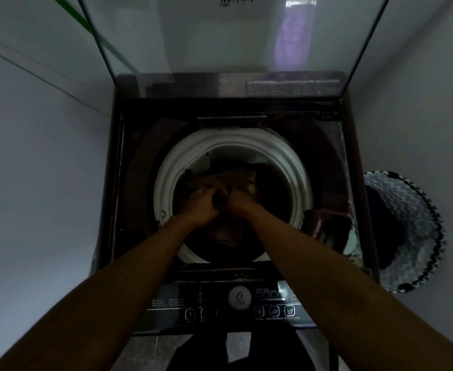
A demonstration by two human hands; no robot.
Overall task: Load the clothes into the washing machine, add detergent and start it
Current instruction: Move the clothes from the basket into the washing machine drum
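Left hand (202, 207): we see it down in the drum, fingers curled round the clothes (228, 183).
Right hand (240, 203): just beside the left one, also curled, gripping the same dark bunch of cloth.
Clothes: brown and dark, piled inside the drum (166, 188).
Washer (335, 162): its glass lid (233, 49) stands up at the back.
Buttons (273, 311): on the panel near us, between our arms.
Basket (412, 210): zigzag pattern, on the floor to the right of the washer.
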